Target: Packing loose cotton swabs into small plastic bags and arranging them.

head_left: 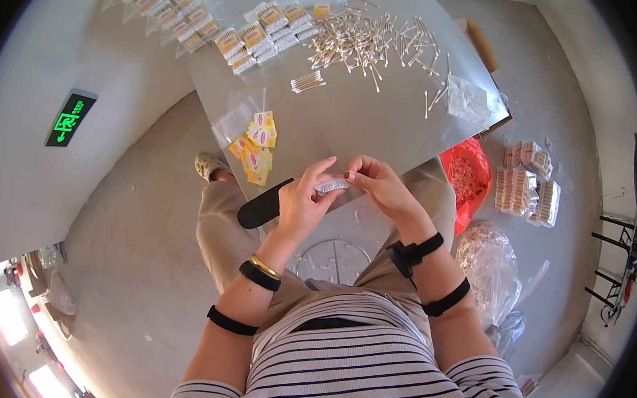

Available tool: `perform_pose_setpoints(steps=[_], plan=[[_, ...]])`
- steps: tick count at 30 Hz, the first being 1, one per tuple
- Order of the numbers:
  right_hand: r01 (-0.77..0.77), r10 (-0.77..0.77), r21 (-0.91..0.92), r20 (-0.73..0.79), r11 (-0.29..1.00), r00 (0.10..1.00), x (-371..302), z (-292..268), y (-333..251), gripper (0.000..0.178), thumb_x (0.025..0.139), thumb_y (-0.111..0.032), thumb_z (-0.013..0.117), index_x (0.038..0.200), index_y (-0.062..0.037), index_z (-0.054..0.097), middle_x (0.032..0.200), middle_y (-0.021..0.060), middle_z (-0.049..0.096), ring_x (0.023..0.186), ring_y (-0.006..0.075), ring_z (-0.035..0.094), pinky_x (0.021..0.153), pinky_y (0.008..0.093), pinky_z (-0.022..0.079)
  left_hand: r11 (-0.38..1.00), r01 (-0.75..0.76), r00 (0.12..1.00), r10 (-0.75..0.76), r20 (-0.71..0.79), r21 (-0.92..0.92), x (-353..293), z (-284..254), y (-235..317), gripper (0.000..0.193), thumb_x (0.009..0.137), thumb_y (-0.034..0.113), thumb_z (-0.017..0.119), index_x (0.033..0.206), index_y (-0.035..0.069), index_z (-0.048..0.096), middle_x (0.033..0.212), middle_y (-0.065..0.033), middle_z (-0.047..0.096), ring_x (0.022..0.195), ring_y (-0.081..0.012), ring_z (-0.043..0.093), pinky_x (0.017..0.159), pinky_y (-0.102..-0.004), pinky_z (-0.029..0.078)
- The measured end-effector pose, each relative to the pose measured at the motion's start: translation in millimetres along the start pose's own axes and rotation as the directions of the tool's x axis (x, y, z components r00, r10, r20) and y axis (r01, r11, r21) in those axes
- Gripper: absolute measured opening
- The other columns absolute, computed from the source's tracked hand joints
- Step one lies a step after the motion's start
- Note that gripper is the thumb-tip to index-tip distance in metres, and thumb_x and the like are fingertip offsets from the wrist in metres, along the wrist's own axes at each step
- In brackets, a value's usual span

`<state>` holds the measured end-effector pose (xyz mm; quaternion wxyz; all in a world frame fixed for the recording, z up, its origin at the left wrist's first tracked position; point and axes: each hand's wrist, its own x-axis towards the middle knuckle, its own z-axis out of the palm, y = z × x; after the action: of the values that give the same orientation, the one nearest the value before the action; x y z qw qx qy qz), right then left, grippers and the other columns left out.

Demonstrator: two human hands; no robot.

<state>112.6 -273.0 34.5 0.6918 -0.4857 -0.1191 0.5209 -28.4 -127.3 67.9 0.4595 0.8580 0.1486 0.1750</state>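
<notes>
Near the front edge of the metal table, my left hand (298, 204) holds a small clear packet of cotton swabs (330, 188) between thumb and fingers. My right hand (385, 189) pinches the packet's right end, fingertips pressed together. Beyond them a short row of cotton swabs (307, 81) lies side by side on the tabletop. Further back spreads a heap of loose cotton swabs (356, 43). Yellow and white printed cards (257, 155) overlap at the table's left edge, beside flat clear plastic bags (234, 111). Filled swab packets (255, 39) are stacked at the back left.
The grey metal table (357, 120) ends just past my hands. A clear bag (467, 101) lies at its right corner. On the floor to the right are a red bag (470, 179), bundled packs (516, 190) and a large clear bag (487, 261). A black flat piece (264, 207) juts out left.
</notes>
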Motion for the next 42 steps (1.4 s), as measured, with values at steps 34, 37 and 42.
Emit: perform_pose_setpoints(steps=[34,37,42], plan=[[0.364,-0.368,-0.740,0.169,0.565,0.914,-94,82,-82,0.025,0.084,-0.001,0.075,0.109,-0.0044,0.076,0.097,0.0082,0.068,0.091,0.0205,0.065,0.081,0.0315,0.052,0.934,0.247,0.960,-0.200,0.196,-0.256,-36,-42,61,0.016,0.084,0.008,0.080,0.099,0.007,0.074,0.065,0.0036,0.061,0.053,-0.0006,0.043,0.049,-0.0218,0.034],[0.371,-0.367,-0.762,0.188,0.531,0.911,-96,83,-84,0.029,0.083,0.000,0.076,0.111,-0.0051,0.076,0.095,0.0082,0.069,0.092,0.0217,0.065,0.083,0.0328,0.052,0.894,0.284,0.952,-0.220,0.212,-0.346,-41,-40,58,0.016,0.085,0.007,0.080,0.099,0.006,0.073,0.067,0.0040,0.063,0.053,-0.0002,0.045,0.050,-0.0208,0.035],[0.432,-0.404,-0.753,0.240,0.496,0.883,-94,85,-81,0.029,0.081,-0.002,0.077,0.109,-0.0058,0.076,0.098,0.0083,0.071,0.091,0.0242,0.065,0.079,0.0345,0.053,0.836,0.312,0.948,-0.243,0.206,-0.451,-47,-35,45,0.021,0.083,0.006,0.081,0.103,0.006,0.073,0.069,0.0038,0.064,0.053,-0.0003,0.046,0.051,-0.0208,0.037]])
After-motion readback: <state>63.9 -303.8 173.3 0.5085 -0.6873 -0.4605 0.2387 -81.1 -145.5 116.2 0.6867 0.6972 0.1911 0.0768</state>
